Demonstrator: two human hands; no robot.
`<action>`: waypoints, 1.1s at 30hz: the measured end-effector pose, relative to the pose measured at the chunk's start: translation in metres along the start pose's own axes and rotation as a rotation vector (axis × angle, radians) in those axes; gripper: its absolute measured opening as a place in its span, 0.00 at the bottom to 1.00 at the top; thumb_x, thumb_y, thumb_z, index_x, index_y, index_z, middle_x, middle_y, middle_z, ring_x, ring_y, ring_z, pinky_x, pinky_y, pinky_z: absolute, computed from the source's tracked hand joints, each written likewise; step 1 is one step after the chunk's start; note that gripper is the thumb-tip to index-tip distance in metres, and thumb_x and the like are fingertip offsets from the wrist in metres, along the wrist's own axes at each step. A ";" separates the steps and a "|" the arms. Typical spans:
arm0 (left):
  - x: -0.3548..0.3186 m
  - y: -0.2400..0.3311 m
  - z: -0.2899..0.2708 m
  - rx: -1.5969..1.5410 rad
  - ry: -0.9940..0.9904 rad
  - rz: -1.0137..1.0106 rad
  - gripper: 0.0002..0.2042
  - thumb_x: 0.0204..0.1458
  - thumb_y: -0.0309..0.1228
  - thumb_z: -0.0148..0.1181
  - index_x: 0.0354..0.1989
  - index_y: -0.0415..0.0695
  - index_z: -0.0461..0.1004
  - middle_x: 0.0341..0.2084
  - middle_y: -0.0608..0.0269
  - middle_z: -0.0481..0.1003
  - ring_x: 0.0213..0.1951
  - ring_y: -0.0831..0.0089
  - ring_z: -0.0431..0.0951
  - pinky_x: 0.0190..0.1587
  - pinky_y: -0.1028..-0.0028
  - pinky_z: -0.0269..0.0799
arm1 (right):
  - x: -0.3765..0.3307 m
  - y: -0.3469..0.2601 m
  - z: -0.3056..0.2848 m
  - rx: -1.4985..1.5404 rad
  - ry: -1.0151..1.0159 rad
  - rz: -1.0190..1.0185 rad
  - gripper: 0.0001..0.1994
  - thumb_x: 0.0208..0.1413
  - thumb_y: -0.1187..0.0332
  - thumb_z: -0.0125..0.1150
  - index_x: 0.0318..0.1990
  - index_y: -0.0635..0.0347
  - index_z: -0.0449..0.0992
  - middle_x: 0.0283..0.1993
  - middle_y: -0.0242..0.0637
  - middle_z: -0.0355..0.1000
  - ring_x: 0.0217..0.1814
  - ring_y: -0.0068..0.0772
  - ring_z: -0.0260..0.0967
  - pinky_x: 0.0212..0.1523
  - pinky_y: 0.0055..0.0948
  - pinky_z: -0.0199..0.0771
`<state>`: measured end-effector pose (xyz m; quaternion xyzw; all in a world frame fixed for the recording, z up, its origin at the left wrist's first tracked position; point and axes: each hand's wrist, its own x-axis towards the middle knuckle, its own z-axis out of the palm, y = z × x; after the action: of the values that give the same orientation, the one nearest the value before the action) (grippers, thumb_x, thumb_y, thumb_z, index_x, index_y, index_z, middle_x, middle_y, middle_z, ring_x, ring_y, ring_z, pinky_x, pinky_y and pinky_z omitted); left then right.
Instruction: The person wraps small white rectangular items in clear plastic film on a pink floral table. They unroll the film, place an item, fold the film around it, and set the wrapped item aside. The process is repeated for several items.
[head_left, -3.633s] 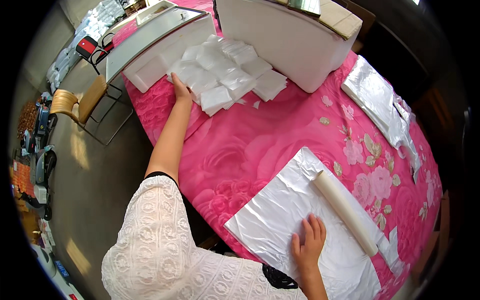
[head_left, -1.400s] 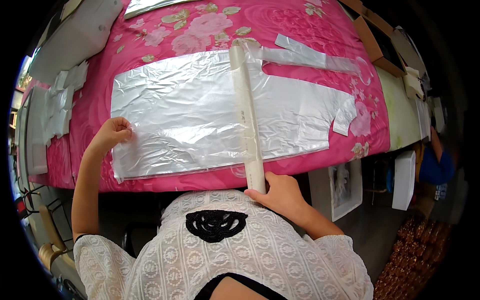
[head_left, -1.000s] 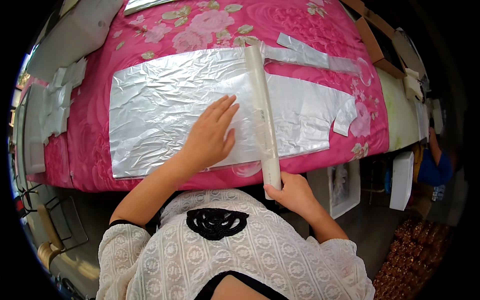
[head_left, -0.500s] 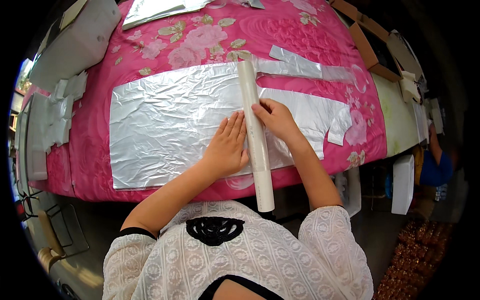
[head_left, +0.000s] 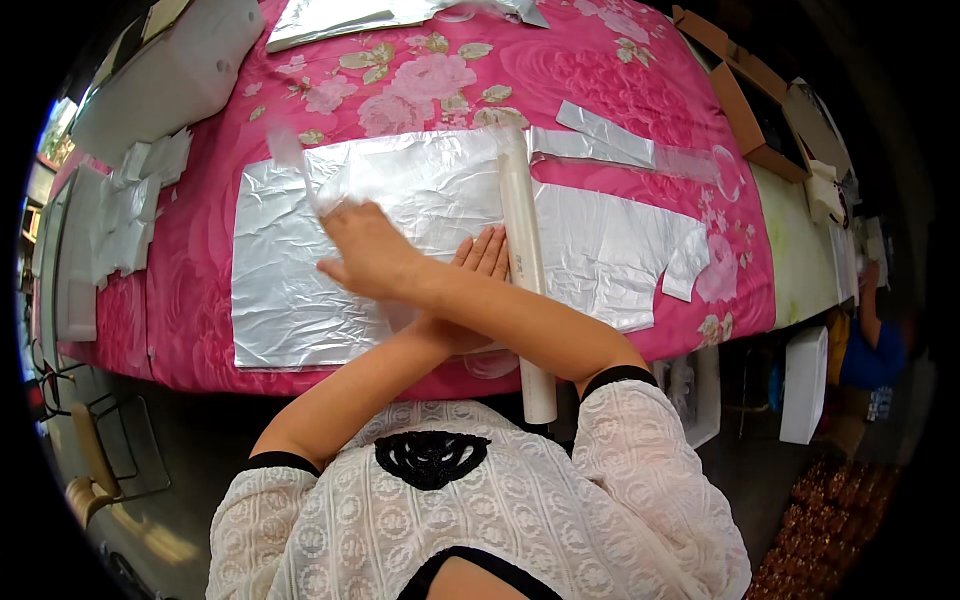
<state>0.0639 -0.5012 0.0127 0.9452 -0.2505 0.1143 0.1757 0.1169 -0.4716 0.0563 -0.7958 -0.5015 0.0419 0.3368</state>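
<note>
Silver sheet (head_left: 285, 300) flat on pink cloth (head_left: 190, 300), pale tube (head_left: 519, 200) lying across | left hand (head_left: 485, 252) on sheet, fingers straight, nearly together; right hand (head_left: 370, 245) crossed above, fingers blurred, grip can't tell | sheet probably light, limp, slippery, tearable: best held by edges; tube stiff, by middle

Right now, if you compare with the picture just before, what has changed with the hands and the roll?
The right hand has let go of the white roll and moved left, crossing above the left forearm. A blurred pale strip now shows beyond its fingers; I cannot tell if it is held. The left hand stays flat beside the roll, which still lies across the silver sheet.
</note>
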 end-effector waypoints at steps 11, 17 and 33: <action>-0.054 -0.030 -0.069 -0.087 -0.013 -0.147 0.39 0.42 0.32 0.59 0.63 0.33 0.46 0.64 0.46 0.46 0.67 0.52 0.42 0.65 0.57 0.40 | -0.053 0.019 -0.080 0.012 0.401 -0.113 0.20 0.42 0.81 0.54 0.46 0.59 0.73 0.51 0.42 0.69 0.54 0.43 0.65 0.51 0.36 0.68; -0.108 -0.102 -0.080 0.198 0.160 -0.452 0.42 0.49 0.43 0.55 0.65 0.33 0.37 0.65 0.41 0.41 0.67 0.50 0.40 0.65 0.55 0.36 | -0.117 0.153 -0.110 -0.532 0.383 0.457 0.34 0.45 0.60 0.60 0.58 0.68 0.59 0.61 0.53 0.55 0.67 0.57 0.41 0.66 0.48 0.41; -0.120 -0.100 -0.079 0.195 0.064 -0.641 0.44 0.47 0.45 0.55 0.64 0.30 0.37 0.64 0.39 0.44 0.66 0.50 0.42 0.65 0.55 0.35 | -0.095 0.187 -0.168 -0.911 0.561 0.416 0.32 0.40 0.60 0.64 0.55 0.62 0.64 0.56 0.43 0.64 0.63 0.47 0.52 0.65 0.44 0.46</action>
<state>0.0039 -0.3371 0.0206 0.9842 0.0772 0.1062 0.1191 0.2818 -0.6834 0.0515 -0.9231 -0.1933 -0.3261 0.0648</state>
